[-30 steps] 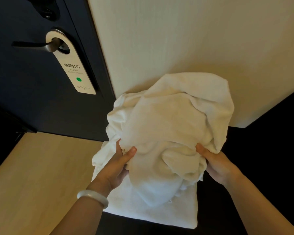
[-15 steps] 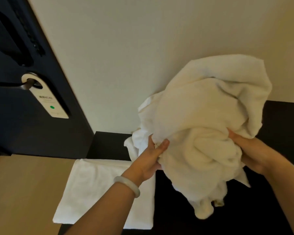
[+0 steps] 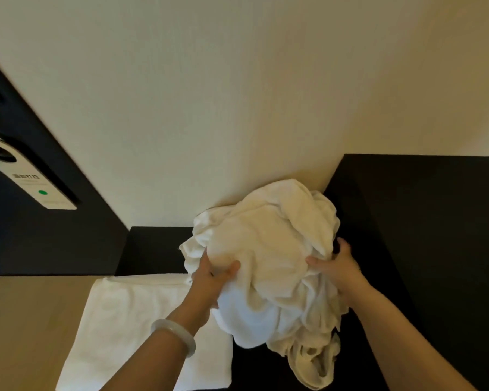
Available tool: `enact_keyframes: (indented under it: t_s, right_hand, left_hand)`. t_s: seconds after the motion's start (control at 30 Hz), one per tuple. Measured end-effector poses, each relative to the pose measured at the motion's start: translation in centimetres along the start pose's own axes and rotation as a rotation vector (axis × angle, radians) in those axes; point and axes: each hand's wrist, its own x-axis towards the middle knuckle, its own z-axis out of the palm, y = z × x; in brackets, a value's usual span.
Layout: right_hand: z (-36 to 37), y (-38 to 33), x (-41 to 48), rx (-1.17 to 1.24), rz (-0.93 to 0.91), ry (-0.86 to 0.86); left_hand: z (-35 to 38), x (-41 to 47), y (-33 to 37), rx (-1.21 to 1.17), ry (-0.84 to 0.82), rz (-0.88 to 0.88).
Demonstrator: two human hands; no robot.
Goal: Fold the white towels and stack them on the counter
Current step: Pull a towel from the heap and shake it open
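Black counter (image 3: 435, 249); left hand (image 3: 209, 280), right hand (image 3: 336, 270) grip bunched, down-trailing towel (image 3: 266, 244).

- A white door hanger (image 3: 31, 180) at the left edge of the frame hangs on the dark door (image 3: 26, 249); it bears the only print in view.
- Across its middle runs one short row of dark characters, too blurred to read.
- Just under that row lies a fainter, smaller line, also unreadable.
- Below the print sits a round green dot (image 3: 42, 192).
- Near the hanger's lower end is a pale mark that cannot be made out.
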Motion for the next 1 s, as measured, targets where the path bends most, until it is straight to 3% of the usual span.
enact_keyframes:
  t_s: [0.1,0.17,0.27,0.37,0.53,0.7,0.8,0.87,1.0]
  right_hand:
    - [1.6,-2.4,-1.7,-0.632,-0.468,0.380]
    - [3.2,-2.4,-1.0,-0.880,-0.725,0.370]
    - [4.7,1.1,2.7,-1.066,-0.616,0.124]
    - [5.6,4.5,5.0,-1.047,-0.559,0.217]
    - [6.8,3.4,5.8,-1.034,-0.518,0.186]
    - [4.8,0.5,4.2,-0.957,-0.437,-0.031]
    - [3.4,-1.9,2.9,-0.692,-0.439,0.114]
    - [2.9,-2.8,2.5,-0.601,-0.328,0.199]
    - [2.3,-3.6,1.7,-0.598,-0.076,0.163]
  left_hand:
    - [1.6,-0.6,1.7,0.567,0.187,0.196]
    - [3.1,-0.6,2.2,0.905,0.222,0.413]
    - [4.6,1.6,0.8,1.167,0.058,0.522]
    - [5.2,3.9,-1.1,1.307,0.022,0.504]
    - [4.9,5.1,-0.9,1.351,0.016,0.437]
    - [4.8,3.4,0.8,1.302,-0.060,0.362]
    - [3.7,1.9,1.8,1.143,-0.036,0.332]
    - [2.5,1.6,2.5,0.975,0.043,0.265]
    - [0.0,2.7,2.9,0.828,0.123,0.033]
